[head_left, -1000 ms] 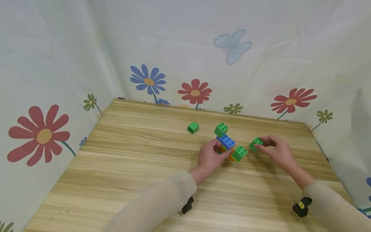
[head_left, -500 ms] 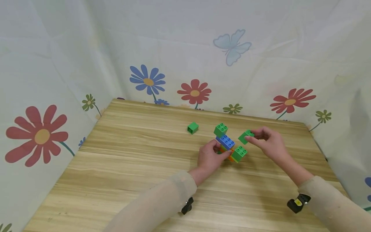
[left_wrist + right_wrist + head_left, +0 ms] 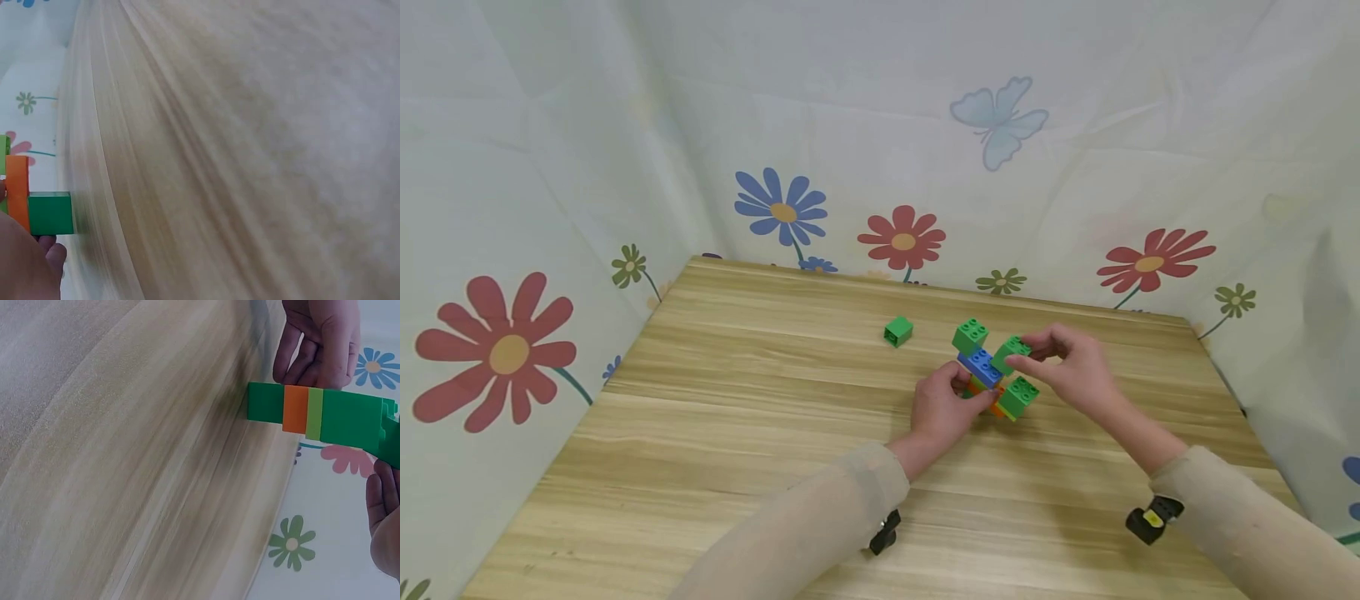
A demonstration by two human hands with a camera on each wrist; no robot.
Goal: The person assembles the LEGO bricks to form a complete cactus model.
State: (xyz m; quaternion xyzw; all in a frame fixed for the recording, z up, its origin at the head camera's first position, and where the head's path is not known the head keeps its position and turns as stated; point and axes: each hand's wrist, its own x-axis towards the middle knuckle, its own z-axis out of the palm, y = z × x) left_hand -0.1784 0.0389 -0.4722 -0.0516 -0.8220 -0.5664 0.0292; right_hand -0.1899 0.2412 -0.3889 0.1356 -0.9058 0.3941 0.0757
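My left hand [image 3: 951,407] grips a small built structure of toy building bricks by its lower layers. A blue brick [image 3: 979,367] lies on it, with a green brick [image 3: 970,337] at the far end and another green brick [image 3: 1019,397] at the near right. Below them are an orange layer [image 3: 295,409] and a lime one [image 3: 314,414], above a green base brick [image 3: 51,214]. Between thumb and fingers, my right hand [image 3: 1071,371] pinches a green brick [image 3: 1011,355] at the blue brick's right end. Whether these two touch, I cannot tell.
A loose green brick [image 3: 898,332] lies on its side on the wooden table [image 3: 737,367], left of the structure. A white curtain [image 3: 850,100] with printed flowers hangs behind the table and along both sides.
My right hand has carried its green brick leftward, from right of the structure to over the blue brick. The left hand and the structure have stayed in place.
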